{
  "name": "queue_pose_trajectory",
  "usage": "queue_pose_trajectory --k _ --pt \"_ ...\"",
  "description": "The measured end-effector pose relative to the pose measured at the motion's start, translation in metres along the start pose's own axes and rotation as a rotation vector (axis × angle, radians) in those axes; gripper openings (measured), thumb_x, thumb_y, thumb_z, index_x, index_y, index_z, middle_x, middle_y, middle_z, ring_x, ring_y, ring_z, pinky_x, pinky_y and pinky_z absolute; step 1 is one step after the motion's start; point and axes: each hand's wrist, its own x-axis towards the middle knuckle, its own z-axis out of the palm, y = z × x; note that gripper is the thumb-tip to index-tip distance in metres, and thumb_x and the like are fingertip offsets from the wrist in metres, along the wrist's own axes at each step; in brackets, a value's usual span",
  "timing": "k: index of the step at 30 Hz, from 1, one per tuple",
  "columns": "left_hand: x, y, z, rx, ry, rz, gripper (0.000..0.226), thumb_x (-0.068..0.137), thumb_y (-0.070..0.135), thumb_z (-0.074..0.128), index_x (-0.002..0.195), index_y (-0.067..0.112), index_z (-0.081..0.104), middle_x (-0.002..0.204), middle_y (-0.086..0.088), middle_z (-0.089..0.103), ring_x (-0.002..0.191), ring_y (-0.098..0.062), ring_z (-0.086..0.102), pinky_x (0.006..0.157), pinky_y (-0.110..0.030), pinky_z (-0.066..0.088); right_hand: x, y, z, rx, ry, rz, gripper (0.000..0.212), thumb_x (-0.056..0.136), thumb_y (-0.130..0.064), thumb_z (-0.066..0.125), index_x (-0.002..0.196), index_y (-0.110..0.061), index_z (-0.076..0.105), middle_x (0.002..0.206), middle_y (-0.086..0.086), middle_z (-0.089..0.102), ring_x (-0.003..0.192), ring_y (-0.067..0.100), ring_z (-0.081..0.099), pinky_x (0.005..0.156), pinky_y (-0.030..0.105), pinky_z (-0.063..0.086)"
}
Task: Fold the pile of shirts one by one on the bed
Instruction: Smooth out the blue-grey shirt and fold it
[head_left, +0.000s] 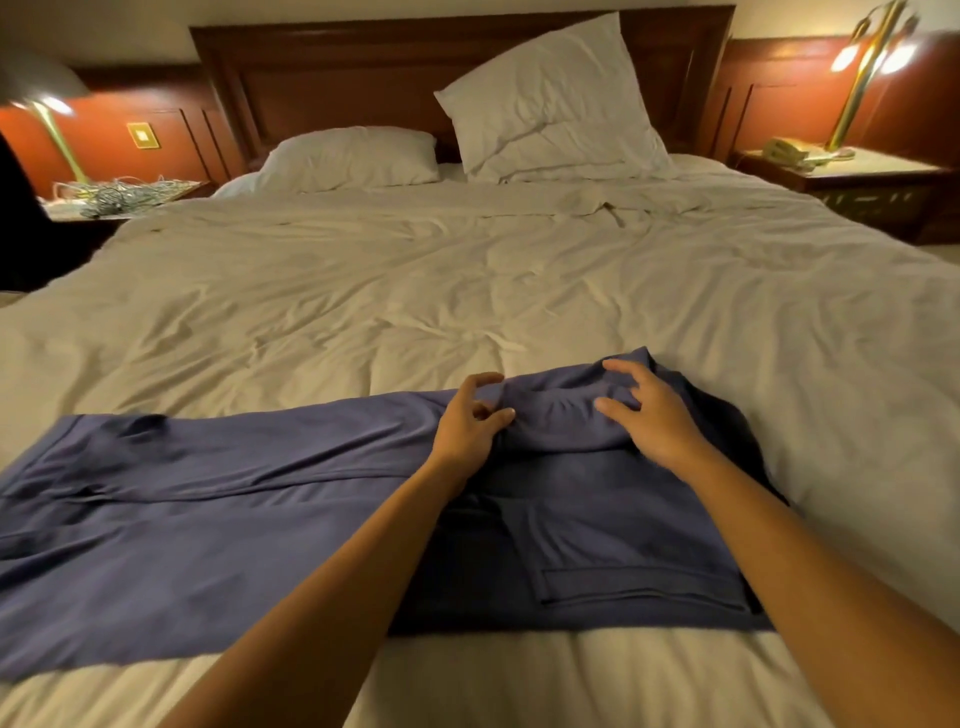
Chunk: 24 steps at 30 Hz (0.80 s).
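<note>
Hotel-style bedroom, seen from above the foot of a wide bed (467, 270) with a rumpled white duvet and a dark wooden headboard (337, 78).

Far to the left of the fingers, a bedside table holds a lit lamp (57, 130) and a tangle of cables (114, 195). Well beyond the fingers, a flat pillow (353, 156) lies at the headboard, with a second pillow (550, 98) propped upright to its right.

A blue-purple shirt (234, 493) lies on the near part of the duvet, its long axis running left to right. Most of it spreads flat to the left of both hands and out past the frame edge. Its right end is bunched into a raised ridge along the far edge, directly under the fingers.

The left hand (470, 423) has its fingers curled over that ridge, with the thumb closing from the near side, pinching a fold. The right hand (652, 415), just beside it, has fingers spread wide and bent, tips on or just above the bunched cloth, with no fold visibly gripped. Both hands are equally near the ridge. Any fold would likely carry it toward the viewer or leftward along the shirt.

Darker cloth (737, 421) shows from under the shirt just right of the right hand, possibly another garment. Far right stand a telephone (787, 150) and a brass lamp (857, 78). Nothing blocks the hands.
</note>
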Motion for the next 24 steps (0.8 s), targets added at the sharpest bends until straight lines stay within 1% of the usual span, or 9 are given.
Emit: queue_pose_trajectory --k 3,5,9,11,13,15,18,20,24 --pt "-0.005 -0.007 0.002 0.129 0.054 0.1 0.032 0.096 0.016 0.066 0.123 0.03 0.058 0.086 0.002 0.063 0.08 -0.013 0.063 0.074 -0.025 0.05 -0.004 0.009 0.001 -0.112 0.101 -0.115 0.029 0.1 -0.011 0.056 0.126 -0.018 0.066 0.124 0.003 0.067 0.114 0.021 0.061 0.086 0.023 0.045" --pt "-0.01 -0.009 0.006 0.218 0.107 0.151 0.035 0.094 0.016 0.067 0.125 0.03 0.058 0.087 0.01 0.06 0.081 -0.006 0.061 0.075 -0.02 0.05 -0.001 0.012 0.001 -0.203 0.139 -0.124 0.027 0.102 -0.009 0.052 0.122 -0.014 0.07 0.12 0.006 0.07 0.108 0.023 0.064 0.083 0.025 0.047" --pt "-0.017 -0.013 0.014 0.541 0.17 0.273 0.045 0.098 0.026 0.059 0.138 0.039 0.045 0.111 0.01 0.063 0.097 -0.012 0.062 0.077 -0.032 0.052 0.01 0.002 -0.001 -0.541 0.056 -0.099 0.038 0.104 -0.009 0.042 0.138 -0.016 0.058 0.135 0.012 0.061 0.121 0.031 0.058 0.097 0.041 0.051" --pt "-0.016 -0.018 0.014 0.662 0.176 0.333 0.045 0.1 0.031 0.054 0.142 0.041 0.041 0.121 0.007 0.058 0.102 -0.016 0.06 0.079 -0.035 0.051 0.013 -0.009 -0.001 -0.776 -0.018 -0.037 0.042 0.104 -0.009 0.04 0.143 -0.019 0.052 0.139 0.011 0.056 0.12 0.034 0.056 0.094 0.044 0.05" --pt "-0.013 -0.023 0.013 0.726 0.164 0.362 0.047 0.102 0.033 0.049 0.147 0.041 0.038 0.12 0.002 0.051 0.11 -0.021 0.051 0.095 -0.037 0.042 0.015 -0.015 0.001 -0.935 0.03 -0.087 0.039 0.103 -0.013 0.04 0.14 -0.019 0.054 0.139 0.011 0.05 0.115 0.035 0.055 0.09 0.044 0.048" --pt "-0.01 -0.027 0.014 0.83 0.151 0.349 0.048 0.104 0.037 0.043 0.151 0.044 0.034 0.135 -0.002 0.044 0.129 -0.024 0.039 0.113 -0.041 0.023 0.019 -0.012 0.004 -0.924 0.091 -0.175 0.039 0.105 -0.026 0.04 0.141 -0.021 0.052 0.145 0.007 0.042 0.122 0.034 0.048 0.099 0.045 0.042" --pt "-0.003 -0.031 0.016 0.973 0.022 0.244 0.049 0.106 0.049 0.028 0.154 0.05 0.02 0.166 -0.008 0.014 0.154 -0.029 0.005 0.122 -0.049 -0.008 0.029 0.004 0.011 -0.855 -0.156 -0.098 0.054 0.105 -0.049 0.028 0.156 -0.031 0.028 0.164 0.002 0.019 0.147 0.027 0.024 0.117 0.045 0.022" --pt "0.002 -0.032 0.016 1.017 -0.05 0.187 0.053 0.104 0.055 0.022 0.155 0.051 0.007 0.168 -0.008 0.002 0.154 -0.028 -0.004 0.122 -0.051 -0.009 0.033 0.015 0.013 -0.856 -0.241 0.002 0.064 0.102 -0.06 0.018 0.159 -0.033 0.01 0.167 0.002 0.006 0.153 0.021 0.007 0.124 0.043 0.007" --pt "0.004 -0.026 0.009 1.039 -0.129 0.107 0.061 0.099 0.067 0.017 0.153 0.052 -0.008 0.167 -0.005 -0.008 0.154 -0.024 -0.009 0.124 -0.048 -0.008 0.034 0.02 0.016 -0.926 -0.163 0.122 0.079 0.096 -0.07 0.008 0.16 -0.025 0.001 0.167 0.004 -0.003 0.154 0.027 -0.005 0.123 0.044 -0.007"
